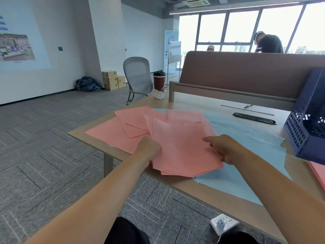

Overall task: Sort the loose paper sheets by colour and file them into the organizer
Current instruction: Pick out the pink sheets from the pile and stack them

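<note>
Table space in front of you is mostly covered: blue sheets lie flat as the bottom layer, spreading toward the right, and loose pink sheets fan over them toward the left corner, overlapping at odd angles. The navy organizer stands at the right edge, well apart from your hands, with another pink pile just beside its base. Nearer you, the pink stack rests on the blue layer and overhangs the table's near edge, probably gathered there so you can square it before filing. Your left hand grips its left edge, fingers curled underneath and hidden. Your right hand pinches the right edge, with one finger stretched flat over the top sheet, seemingly to keep the pile from sliding apart.
</note>
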The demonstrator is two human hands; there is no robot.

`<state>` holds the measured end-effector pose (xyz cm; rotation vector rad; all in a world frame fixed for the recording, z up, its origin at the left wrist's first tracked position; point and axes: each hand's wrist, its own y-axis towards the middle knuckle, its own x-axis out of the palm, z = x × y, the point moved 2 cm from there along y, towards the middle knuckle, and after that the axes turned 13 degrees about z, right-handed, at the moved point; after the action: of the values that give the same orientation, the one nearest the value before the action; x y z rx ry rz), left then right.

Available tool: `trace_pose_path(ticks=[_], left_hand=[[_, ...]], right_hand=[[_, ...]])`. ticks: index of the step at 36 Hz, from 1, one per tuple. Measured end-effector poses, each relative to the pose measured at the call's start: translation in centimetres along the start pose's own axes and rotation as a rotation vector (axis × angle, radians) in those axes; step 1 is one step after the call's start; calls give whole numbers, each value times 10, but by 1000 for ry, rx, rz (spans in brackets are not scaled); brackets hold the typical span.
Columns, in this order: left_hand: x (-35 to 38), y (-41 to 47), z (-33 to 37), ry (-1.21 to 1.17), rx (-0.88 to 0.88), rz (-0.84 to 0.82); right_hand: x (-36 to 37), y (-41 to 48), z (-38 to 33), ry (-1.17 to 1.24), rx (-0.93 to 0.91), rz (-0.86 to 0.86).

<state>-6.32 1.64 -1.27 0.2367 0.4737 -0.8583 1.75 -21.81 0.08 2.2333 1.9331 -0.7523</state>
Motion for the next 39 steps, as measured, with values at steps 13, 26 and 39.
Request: trace_pose_path(ticks=[13,26,39], left_hand=[[4,4,16,-5,113,22],[25,17,24,-90,2,-39],[28,30,36,-380,-225,-113]], right_hand=[[-2,11,-3,-233,-165,110],[-5,40,-2,-76,-72,131],[-23,32,2,205,-25,-27]])
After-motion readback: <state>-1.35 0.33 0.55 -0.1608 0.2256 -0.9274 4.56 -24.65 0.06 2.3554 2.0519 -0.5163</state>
